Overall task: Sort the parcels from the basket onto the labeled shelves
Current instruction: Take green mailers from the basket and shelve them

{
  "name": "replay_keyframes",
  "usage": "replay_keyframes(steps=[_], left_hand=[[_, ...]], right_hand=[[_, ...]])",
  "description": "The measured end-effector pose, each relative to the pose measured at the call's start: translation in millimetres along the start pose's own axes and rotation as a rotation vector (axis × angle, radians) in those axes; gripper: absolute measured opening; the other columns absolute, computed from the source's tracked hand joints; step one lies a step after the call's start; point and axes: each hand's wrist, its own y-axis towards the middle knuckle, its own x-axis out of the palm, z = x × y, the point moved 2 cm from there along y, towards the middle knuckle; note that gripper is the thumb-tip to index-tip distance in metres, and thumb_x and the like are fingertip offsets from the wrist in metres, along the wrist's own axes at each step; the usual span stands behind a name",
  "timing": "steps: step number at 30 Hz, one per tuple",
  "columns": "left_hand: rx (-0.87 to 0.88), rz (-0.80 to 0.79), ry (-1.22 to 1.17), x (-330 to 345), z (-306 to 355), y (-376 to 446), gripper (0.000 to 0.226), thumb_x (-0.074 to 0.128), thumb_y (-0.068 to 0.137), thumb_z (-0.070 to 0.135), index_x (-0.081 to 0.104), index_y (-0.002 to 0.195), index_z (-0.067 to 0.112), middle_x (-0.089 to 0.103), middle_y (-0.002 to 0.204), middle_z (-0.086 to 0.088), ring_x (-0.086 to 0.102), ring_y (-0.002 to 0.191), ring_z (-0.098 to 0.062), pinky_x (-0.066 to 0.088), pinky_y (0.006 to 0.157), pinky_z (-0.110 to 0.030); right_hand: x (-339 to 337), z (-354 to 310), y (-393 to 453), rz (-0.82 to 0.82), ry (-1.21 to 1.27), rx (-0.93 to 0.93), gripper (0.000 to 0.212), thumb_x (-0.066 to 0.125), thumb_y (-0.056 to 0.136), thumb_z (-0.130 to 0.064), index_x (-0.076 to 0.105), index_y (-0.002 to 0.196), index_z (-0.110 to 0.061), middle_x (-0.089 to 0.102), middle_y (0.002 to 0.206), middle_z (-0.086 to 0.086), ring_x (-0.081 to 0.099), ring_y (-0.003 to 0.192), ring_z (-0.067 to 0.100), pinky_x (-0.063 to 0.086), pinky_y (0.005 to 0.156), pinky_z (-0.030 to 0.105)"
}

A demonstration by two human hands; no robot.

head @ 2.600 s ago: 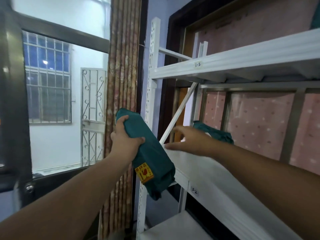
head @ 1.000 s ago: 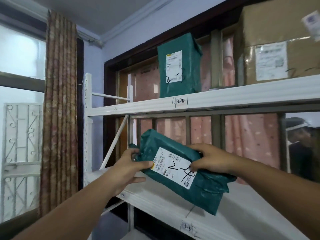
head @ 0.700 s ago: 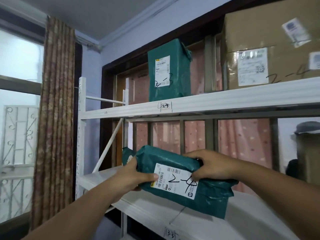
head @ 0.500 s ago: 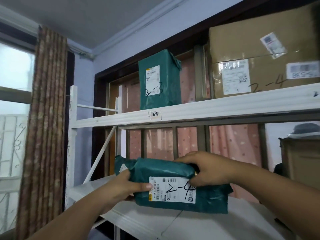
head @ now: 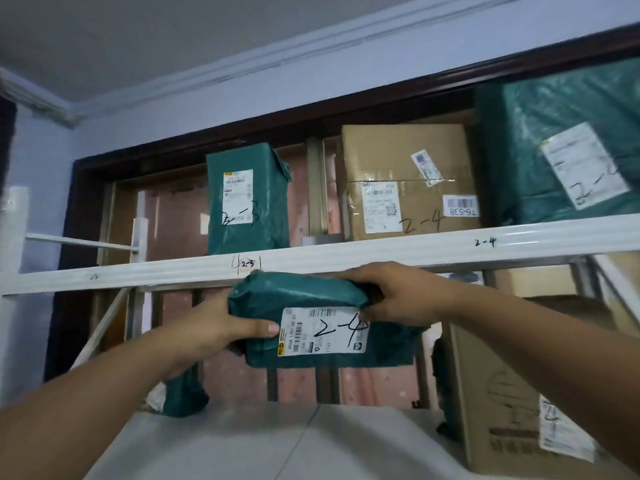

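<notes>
I hold a green plastic parcel (head: 304, 299) whose white label reads "2-4", raised just under the front rail of the upper white shelf (head: 381, 252). My left hand (head: 221, 327) grips its left end, thumb on the label's edge. My right hand (head: 391, 296) grips its upper right corner. The rail carries the handwritten marks "2-3" and "2-4". On that shelf stand a green parcel marked "2-3" (head: 247, 199), a cardboard box marked "2-4" (head: 405, 181) and a large green parcel (head: 561, 143) at the far right.
Below lies the lower white shelf (head: 277, 441) with a small green parcel (head: 183, 393) at its left and a cardboard box (head: 502, 393) at its right. The rack's white upright and diagonal brace stand at the left.
Both hands have lifted the "2-4" parcel from above the lower shelf up to the upper shelf's rail. My view has tilted up and to the right, bringing the "2-4" box and the large green parcel into sight.
</notes>
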Motion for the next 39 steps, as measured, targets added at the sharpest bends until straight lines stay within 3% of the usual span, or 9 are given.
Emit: replay_keyframes(steps=[3,10,14,18,24,27,30,36,39], left_hand=[[0.087,-0.043,-0.057,1.8,22.7,3.9,0.064,0.096,0.063,0.031,0.069,0.120,0.021,0.082,0.107,-0.001,0.079,0.099,-0.026,0.065,0.077,-0.043],[0.268,-0.101,-0.178,-5.2,67.0,12.9,0.081,0.103,0.051,0.039,0.070,0.122,0.020,0.082,0.109,-0.004,0.079,0.098,-0.027,0.067,0.076,-0.042],[0.309,-0.109,-0.276,-3.8,89.0,26.9,0.058,0.089,0.071,0.020,0.069,0.125,0.019,0.081,0.113,-0.006,0.078,0.104,-0.029,0.060,0.097,-0.052],[0.350,0.011,-0.389,11.1,109.0,40.0,0.041,0.079,0.084,0.006,0.070,0.123,0.016,0.081,0.112,-0.005,0.079,0.100,-0.026,0.066,0.082,-0.038],[0.384,0.143,-0.454,45.7,136.9,74.7,0.039,0.080,0.090,0.014,0.068,0.126,0.020,0.080,0.115,0.001,0.076,0.107,-0.024,0.061,0.086,-0.038],[0.367,0.242,-0.449,58.7,148.6,101.6,0.048,0.087,0.083,0.023,0.062,0.125,0.027,0.078,0.117,0.002,0.075,0.107,-0.022,0.060,0.086,-0.044],[0.303,0.359,-0.441,66.8,151.8,132.2,0.065,0.093,0.059,0.042,0.054,0.110,0.033,0.075,0.114,-0.003,0.077,0.099,-0.027,0.064,0.086,-0.051],[0.201,0.609,-0.230,93.9,142.6,160.2,0.029,0.085,0.083,0.028,0.063,0.096,0.013,0.075,0.093,-0.006,0.073,0.084,-0.027,0.063,0.077,-0.047],[0.157,0.611,-0.157,105.5,136.0,165.7,0.023,0.083,0.084,0.024,0.066,0.085,0.010,0.075,0.084,-0.009,0.073,0.079,-0.031,0.060,0.070,-0.042]], right_hand=[[-25.8,-9.2,-14.2,0.062,-0.030,0.091,0.059,0.072,0.092,-0.014,0.055,0.145,-0.034,0.063,0.139,-0.013,0.055,0.123,0.009,0.046,0.107,0.036],[-74.8,-24.1,-41.6,0.294,-0.265,0.190,0.052,0.074,0.090,-0.032,0.057,0.140,-0.032,0.067,0.131,-0.007,0.059,0.117,0.018,0.051,0.100,0.046],[-106.9,-20.5,-56.4,0.531,-0.497,0.309,0.057,0.074,0.090,-0.042,0.055,0.143,-0.032,0.061,0.133,-0.001,0.051,0.118,0.030,0.046,0.101,0.046],[-136.9,-6.7,-59.7,0.685,-0.597,0.398,0.052,0.075,0.090,-0.026,0.059,0.139,-0.025,0.056,0.128,0.006,0.047,0.112,0.038,0.043,0.100,0.048],[-155.4,22.3,-51.8,0.865,-0.242,0.568,0.051,0.063,0.097,-0.017,0.040,0.143,-0.016,0.042,0.138,0.019,0.058,0.102,0.044,0.054,0.088,0.053],[-158.6,42.7,-46.7,0.921,-0.142,0.557,0.050,0.059,0.096,-0.009,0.037,0.141,-0.015,0.039,0.137,0.019,0.053,0.090,0.036,0.049,0.080,0.044],[-161.0,65.1,-40.1,0.921,-0.130,0.543,0.052,0.059,0.092,-0.006,0.036,0.138,-0.014,0.041,0.134,0.019,0.053,0.088,0.037,0.051,0.078,0.046],[-151.9,112.7,-20.4,0.759,-0.176,0.515,0.033,0.064,0.094,-0.017,0.046,0.120,-0.008,0.054,0.121,0.017,0.060,0.101,0.040,0.052,0.083,0.045],[-142.1,132.4,-16.6,0.598,-0.266,0.507,0.029,0.063,0.096,-0.024,0.055,0.118,-0.008,0.058,0.122,0.013,0.062,0.106,0.036,0.047,0.080,0.039]])
